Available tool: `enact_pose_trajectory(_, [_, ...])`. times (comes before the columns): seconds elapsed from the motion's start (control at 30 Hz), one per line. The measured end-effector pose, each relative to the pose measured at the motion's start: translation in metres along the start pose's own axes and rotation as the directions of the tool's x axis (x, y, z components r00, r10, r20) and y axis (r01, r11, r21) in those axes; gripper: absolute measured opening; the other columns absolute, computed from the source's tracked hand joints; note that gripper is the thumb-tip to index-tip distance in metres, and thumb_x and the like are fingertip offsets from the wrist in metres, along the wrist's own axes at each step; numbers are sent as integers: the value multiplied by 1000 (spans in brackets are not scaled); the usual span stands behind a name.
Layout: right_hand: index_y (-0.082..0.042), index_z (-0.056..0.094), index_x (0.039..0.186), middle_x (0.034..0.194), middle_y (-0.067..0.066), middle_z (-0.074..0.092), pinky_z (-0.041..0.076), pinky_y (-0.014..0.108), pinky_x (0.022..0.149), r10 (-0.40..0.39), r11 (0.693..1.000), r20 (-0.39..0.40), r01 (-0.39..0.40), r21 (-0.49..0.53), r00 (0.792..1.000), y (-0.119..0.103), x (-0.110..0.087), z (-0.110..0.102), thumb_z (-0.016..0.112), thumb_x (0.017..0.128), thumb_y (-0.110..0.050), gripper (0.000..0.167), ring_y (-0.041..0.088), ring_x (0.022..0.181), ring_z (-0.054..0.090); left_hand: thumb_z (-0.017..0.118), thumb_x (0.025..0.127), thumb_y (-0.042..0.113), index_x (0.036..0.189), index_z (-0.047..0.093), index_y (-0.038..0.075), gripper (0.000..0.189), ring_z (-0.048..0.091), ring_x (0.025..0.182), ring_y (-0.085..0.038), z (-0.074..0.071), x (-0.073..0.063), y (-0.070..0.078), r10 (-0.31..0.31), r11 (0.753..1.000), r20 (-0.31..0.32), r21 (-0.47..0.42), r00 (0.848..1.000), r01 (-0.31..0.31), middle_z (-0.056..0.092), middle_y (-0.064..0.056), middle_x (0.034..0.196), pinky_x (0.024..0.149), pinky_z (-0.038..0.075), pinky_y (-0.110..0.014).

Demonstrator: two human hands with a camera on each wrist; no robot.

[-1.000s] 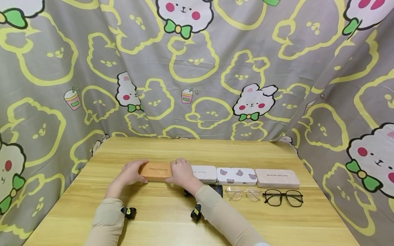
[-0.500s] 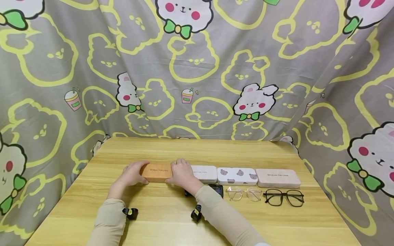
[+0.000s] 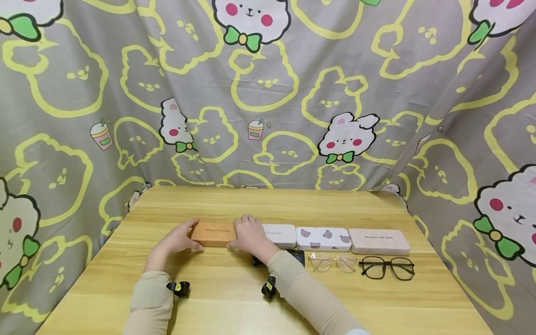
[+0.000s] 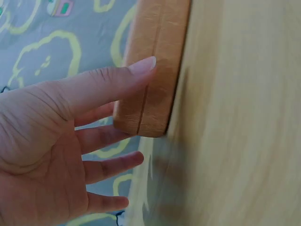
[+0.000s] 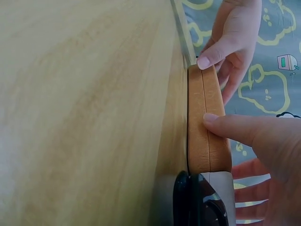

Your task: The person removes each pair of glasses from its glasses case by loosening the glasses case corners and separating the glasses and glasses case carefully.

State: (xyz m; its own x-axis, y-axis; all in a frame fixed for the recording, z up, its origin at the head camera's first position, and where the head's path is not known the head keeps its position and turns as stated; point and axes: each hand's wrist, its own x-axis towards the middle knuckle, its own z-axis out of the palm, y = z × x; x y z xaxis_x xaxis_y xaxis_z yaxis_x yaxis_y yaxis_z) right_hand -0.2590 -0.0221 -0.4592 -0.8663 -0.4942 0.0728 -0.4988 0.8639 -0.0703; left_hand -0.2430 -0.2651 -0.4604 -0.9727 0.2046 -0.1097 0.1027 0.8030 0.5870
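Note:
An orange-brown glasses case, closed and lettered on its lid, lies at the left end of a row on the table. My left hand holds its left end, thumb on the front side and fingers round the back. At the right end my right hand grips it too; in the right wrist view its thumb lies on the front seam. A white case adjoins it, partly covered by my right hand. Black glasses sit below, mostly hidden by the right wrist.
Rightward in the row are a bear-print case and a pale pink case. Before them lie clear gold-rimmed glasses and black-framed glasses. A patterned grey curtain hangs behind the wooden table.

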Motion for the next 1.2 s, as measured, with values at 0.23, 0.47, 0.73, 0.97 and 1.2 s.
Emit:
enact_pose_trajectory(0.23, [-16,49,142,143,10,51,42,46,110,-40,999,-32,39,-18,999,-1,3,-2,67,79,-66,82,30,136,45,83,75,32,152,21,-6,106,33,136,-54,-2,-8,-1,-26,996,-5,-82,1000,25,33,-36,148,111,28,-66])
enact_pose_trajectory(0.47, [-16,46,145,146,10,50,42,45,110,-88,996,-91,86,-26,992,-6,2,-3,66,80,-66,85,30,137,45,79,79,41,154,14,-3,108,17,143,-53,4,-16,-8,-100,973,-17,-209,995,94,22,-33,156,115,18,-67])
enact_pose_trajectory(0.73, [-15,48,143,144,10,51,42,46,111,-133,991,-124,128,-48,983,-10,4,2,67,82,-62,79,29,136,47,76,82,44,155,14,-1,106,6,146,-53,18,-18,-12,-146,954,-87,-276,986,117,11,-32,159,116,12,-68])
enact_pose_trajectory(0.97, [-18,51,141,141,9,54,43,45,110,-156,987,-132,149,-62,979,-16,6,9,68,82,-60,74,29,135,48,78,77,48,153,22,0,106,-4,147,-52,33,-16,-11,-194,968,-149,-191,970,164,17,-27,159,114,-7,-70])
enact_pose_trajectory(1.2, [-18,55,135,136,10,58,44,45,109,-167,986,-152,160,-58,974,-18,7,14,72,81,-55,67,29,131,52,79,75,52,153,24,3,107,-4,147,-50,40,-15,-9,-218,971,-179,-142,959,194,16,-24,160,113,-11,-70])
